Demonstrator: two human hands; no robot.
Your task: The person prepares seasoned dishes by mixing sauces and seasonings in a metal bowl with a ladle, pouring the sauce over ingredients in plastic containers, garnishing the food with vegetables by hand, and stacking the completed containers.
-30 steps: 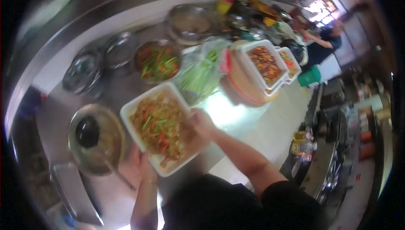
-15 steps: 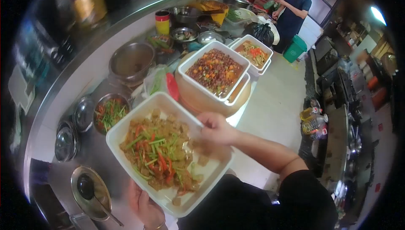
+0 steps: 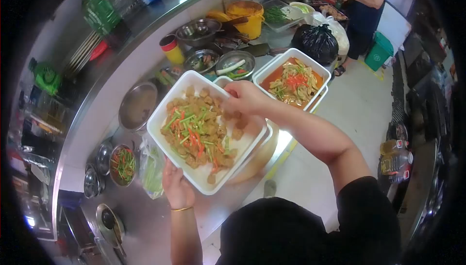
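Both of my hands hold a white rectangular tray (image 3: 245, 151), tilted. In it lie browned chunks of food (image 3: 199, 129) mixed with green stalk pieces and red pepper strips. My left hand (image 3: 178, 187) supports its lower left side, the fingers partly hidden beneath. At the upper right rim, my right hand (image 3: 242, 99) grips with fingers closed over the edge. Part of another white container (image 3: 222, 81) shows behind the held tray; its contents are hidden. Just beyond my right forearm stands a white tray of pale strips topped with red pepper (image 3: 297, 83).
On the steel counter are a metal basin (image 3: 138, 104), a bowl of cut green and red vegetables (image 3: 123, 165), a bowl with a ladle (image 3: 109, 221) and a black bag (image 3: 315, 41). A shelf (image 3: 145, 24) runs above. Another person (image 3: 371, 2) stands at the far end.
The held tray has moved up and away from me, with both hands still on it. It now covers the spot where the bean-filled tray was seen. My view has also shifted.
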